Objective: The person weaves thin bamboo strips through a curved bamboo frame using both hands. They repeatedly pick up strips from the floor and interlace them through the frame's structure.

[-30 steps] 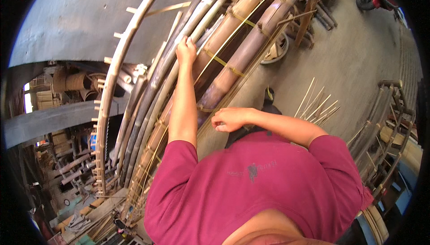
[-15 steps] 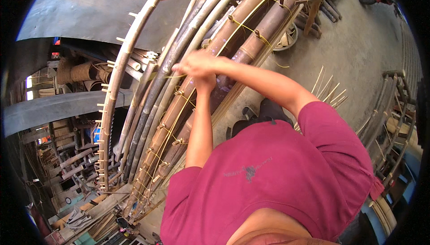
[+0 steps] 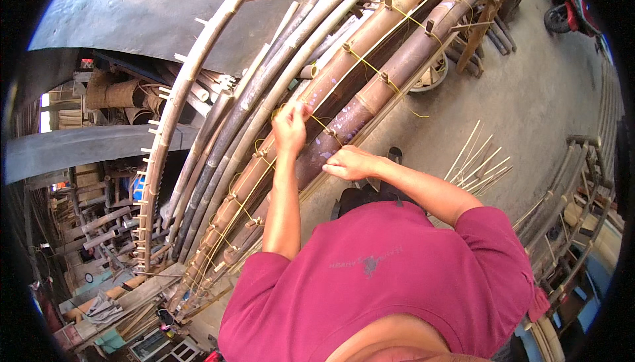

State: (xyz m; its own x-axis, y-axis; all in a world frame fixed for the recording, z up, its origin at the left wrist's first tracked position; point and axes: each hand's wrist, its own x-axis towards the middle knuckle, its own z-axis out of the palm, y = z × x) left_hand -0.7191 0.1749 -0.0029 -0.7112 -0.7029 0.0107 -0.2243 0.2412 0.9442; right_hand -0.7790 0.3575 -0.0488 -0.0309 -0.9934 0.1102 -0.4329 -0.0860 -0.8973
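Two thick brown bamboo poles run side by side, a far-left pole (image 3: 398,9) and a near-right pole (image 3: 395,71), both set with short pegs (image 3: 383,76). Thin yellow cord (image 3: 360,58) crosses between them from peg to peg. At the far-left pole my left hand (image 3: 290,130) is closed, its fingertips pinching the cord beside a peg. Over the edge of the near-right pole my right hand (image 3: 352,163) is closed too, fingertips pressed together; what they hold, if anything, is too small to see. Purple-white flecks (image 3: 350,116) mark the bamboo between my hands.
Several dark and pale poles (image 3: 245,99) lie left of the pair, beside a curved pole with pegs (image 3: 188,75). A bundle of thin sticks (image 3: 477,163) fans out on the right. A bucket (image 3: 431,78) and a red motorbike (image 3: 569,6) stand farther off.
My hands were together, blurred, over the far-left pole. My right hand has moved right and nearer, to the other pole. My left hand stays near the far-left pole. The view has shifted slightly.
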